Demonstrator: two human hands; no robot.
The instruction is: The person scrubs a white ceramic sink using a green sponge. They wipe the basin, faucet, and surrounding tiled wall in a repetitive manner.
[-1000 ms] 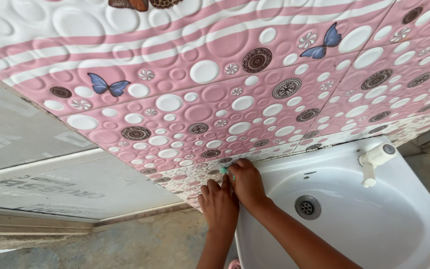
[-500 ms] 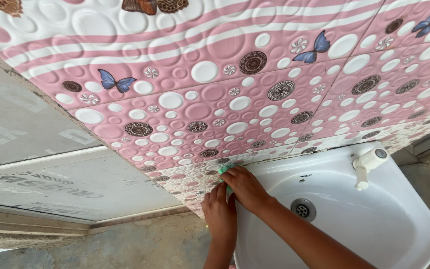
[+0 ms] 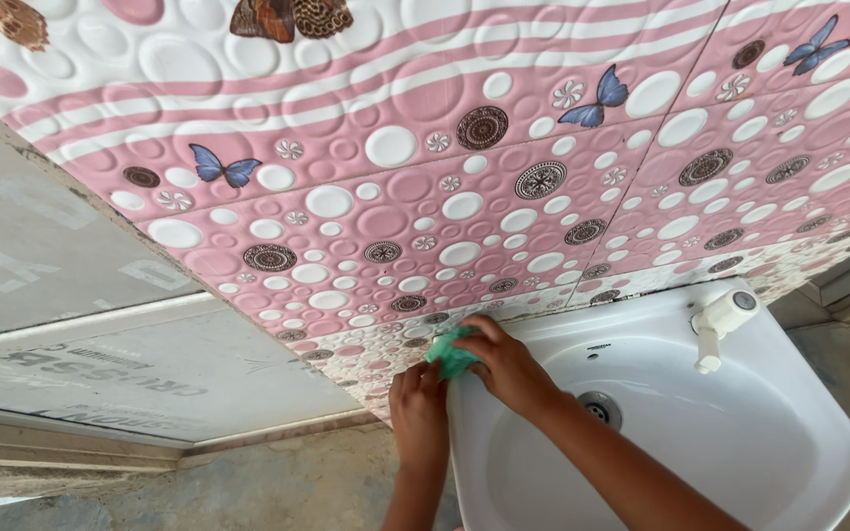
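Right hand pinches crumpled green cloth at rear corner of white sink, against pink embossed wall panel. Left hand rests just below, fingers curled against sink edge; grip on anything cannot be told. Cloth likely light, soft, pliable; best bunched between fingertips. Tap well apart.

place: we think a home washroom, not finished | signs: we see a white wall basin with tap, pink embossed wall panels, bare grey boards, rough cement floor
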